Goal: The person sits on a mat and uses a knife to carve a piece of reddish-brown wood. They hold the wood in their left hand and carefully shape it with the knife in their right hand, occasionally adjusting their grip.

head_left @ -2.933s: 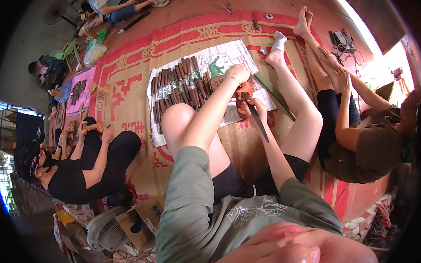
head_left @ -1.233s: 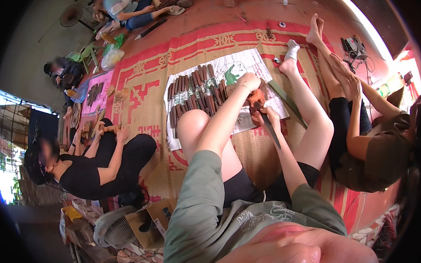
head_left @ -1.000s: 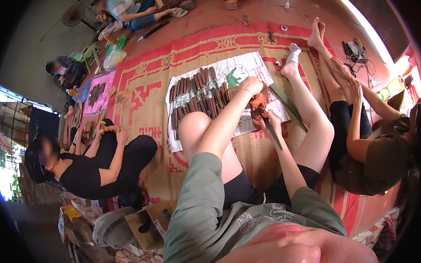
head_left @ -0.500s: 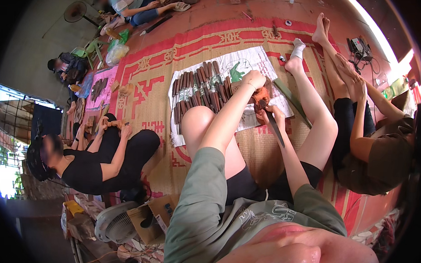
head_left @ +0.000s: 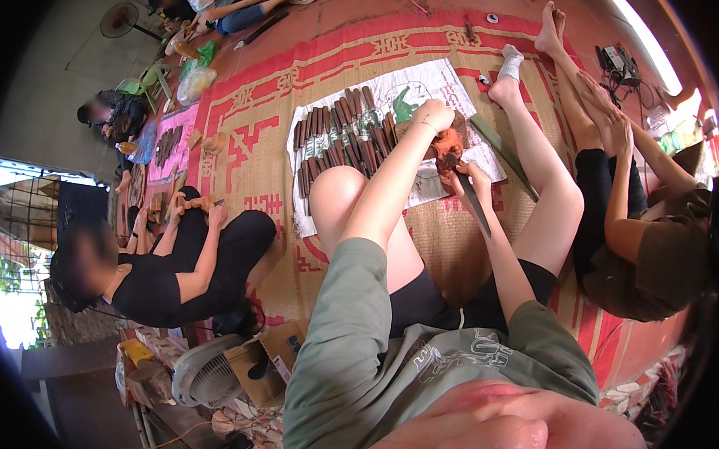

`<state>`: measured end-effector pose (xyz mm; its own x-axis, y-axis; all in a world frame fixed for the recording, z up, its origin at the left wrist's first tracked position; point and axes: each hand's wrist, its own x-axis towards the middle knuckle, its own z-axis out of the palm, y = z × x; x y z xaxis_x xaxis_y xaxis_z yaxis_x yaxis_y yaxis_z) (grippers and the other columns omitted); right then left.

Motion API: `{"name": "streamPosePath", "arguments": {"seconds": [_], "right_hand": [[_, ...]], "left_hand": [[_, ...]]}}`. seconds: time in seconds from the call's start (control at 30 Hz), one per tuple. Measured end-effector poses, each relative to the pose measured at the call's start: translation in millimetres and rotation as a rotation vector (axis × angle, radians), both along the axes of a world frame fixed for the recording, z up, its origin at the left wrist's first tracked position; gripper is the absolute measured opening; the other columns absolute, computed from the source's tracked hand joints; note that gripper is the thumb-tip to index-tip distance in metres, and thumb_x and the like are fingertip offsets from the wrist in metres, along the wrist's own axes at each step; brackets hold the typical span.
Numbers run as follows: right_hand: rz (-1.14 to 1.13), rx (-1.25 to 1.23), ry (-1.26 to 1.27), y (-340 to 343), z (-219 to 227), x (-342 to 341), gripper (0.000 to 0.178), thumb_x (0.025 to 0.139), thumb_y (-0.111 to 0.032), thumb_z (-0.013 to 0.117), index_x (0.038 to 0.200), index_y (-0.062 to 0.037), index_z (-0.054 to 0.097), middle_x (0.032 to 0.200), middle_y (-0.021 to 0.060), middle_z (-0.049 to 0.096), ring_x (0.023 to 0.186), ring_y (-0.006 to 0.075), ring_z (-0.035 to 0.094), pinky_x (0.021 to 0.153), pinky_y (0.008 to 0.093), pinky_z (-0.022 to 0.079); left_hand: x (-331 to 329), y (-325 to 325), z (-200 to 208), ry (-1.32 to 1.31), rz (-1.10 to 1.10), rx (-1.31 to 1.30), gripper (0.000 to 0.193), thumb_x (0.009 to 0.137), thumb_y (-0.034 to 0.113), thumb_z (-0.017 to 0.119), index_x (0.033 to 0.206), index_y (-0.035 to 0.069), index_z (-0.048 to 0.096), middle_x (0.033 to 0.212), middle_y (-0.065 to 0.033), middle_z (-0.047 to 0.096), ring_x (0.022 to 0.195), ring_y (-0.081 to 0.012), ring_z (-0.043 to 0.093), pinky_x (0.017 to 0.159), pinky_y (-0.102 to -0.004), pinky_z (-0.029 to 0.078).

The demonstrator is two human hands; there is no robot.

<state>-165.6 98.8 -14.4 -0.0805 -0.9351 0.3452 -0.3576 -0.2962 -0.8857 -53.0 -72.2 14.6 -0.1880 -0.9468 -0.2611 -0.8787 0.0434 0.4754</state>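
My left hand [head_left: 434, 115] is closed at the far end of a reddish-brown carved wooden piece [head_left: 448, 145]; its fingertips are mostly hidden. Wrapped round a long, dark, flat tool [head_left: 476, 206], my right hand [head_left: 473, 179] is at the near side of the piece. One end of the tool meets the carving, while the tapered end points back toward me; whether it is a file or a blade I cannot tell. Beneath the work lies a white printed cloth [head_left: 424, 197]. Several dark wooden-handled tools [head_left: 343, 137] lie in rows on it, left of my hands.
A patterned straw mat [head_left: 286, 281] spreads under my legs. A green strip [head_left: 500, 154] lies right of the cloth. One person [head_left: 147, 284] sits at left holding a wooden piece, another [head_left: 643, 258] at right. A fan [head_left: 208, 377] and cardboard box [head_left: 263, 364] stand at lower left.
The whole view has shifted slightly. Both my hands keep their hold on the carved piece and the dark tool, in nearly the same places.
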Motion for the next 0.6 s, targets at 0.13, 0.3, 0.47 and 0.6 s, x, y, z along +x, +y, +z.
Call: {"name": "streamPosePath", "arguments": {"seconds": [0.13, 0.3, 0.47, 0.6], "right_hand": [[-0.023, -0.047, 0.066, -5.1, -23.2, 3.8, 0.020, 0.074, -0.009, 0.070, 0.076, 0.0003, 0.052, 0.072, 0.0147, 0.060, 0.066, 0.0268, 0.061, 0.059, 0.0325, 0.048], [-0.013, -0.033, 0.151, -1.8, -36.2, -6.0, 0.022, 0.073, -0.011, 0.071, 0.078, -0.0005, 0.053, 0.070, 0.0144, 0.059, 0.066, 0.0285, 0.060, 0.060, 0.0339, 0.047], [-0.052, -0.050, 0.014, -7.1, -28.9, 0.7, 0.020, 0.072, -0.008, 0.072, 0.077, 0.0003, 0.054, 0.069, 0.0135, 0.059, 0.062, 0.0228, 0.059, 0.058, 0.0309, 0.047], [-0.048, -0.039, 0.035, -6.9, -41.1, -3.3, 0.017, 0.073, -0.006, 0.069, 0.075, 0.0015, 0.054, 0.068, 0.0134, 0.060, 0.062, 0.0184, 0.059, 0.058, 0.0284, 0.046]], "left_hand": [[6.6, -8.1, -8.3, -0.049, -0.118, -0.037, 0.039, 0.080, 0.020, 0.039, 0.089, -0.008, 0.063, 0.087, -0.0264, 0.064, 0.063, -0.0331, 0.066, 0.069, -0.0400, 0.053], [-2.4, 0.0, 5.3, -0.006, 0.014, 0.025, 0.039, 0.079, 0.026, 0.044, 0.098, -0.003, 0.063, 0.100, -0.0247, 0.061, 0.088, -0.0359, 0.060, 0.081, -0.0407, 0.048], [5.0, -6.4, 1.8, 0.025, 0.033, 0.133, 0.040, 0.079, 0.028, 0.046, 0.101, 0.000, 0.064, 0.105, -0.0244, 0.060, 0.101, -0.0365, 0.058, 0.089, -0.0404, 0.045], [-0.3, -4.2, -1.9, -0.047, -0.065, -0.012, 0.039, 0.077, 0.026, 0.046, 0.099, 0.000, 0.064, 0.104, -0.0246, 0.060, 0.101, -0.0358, 0.059, 0.088, -0.0402, 0.046]]}}
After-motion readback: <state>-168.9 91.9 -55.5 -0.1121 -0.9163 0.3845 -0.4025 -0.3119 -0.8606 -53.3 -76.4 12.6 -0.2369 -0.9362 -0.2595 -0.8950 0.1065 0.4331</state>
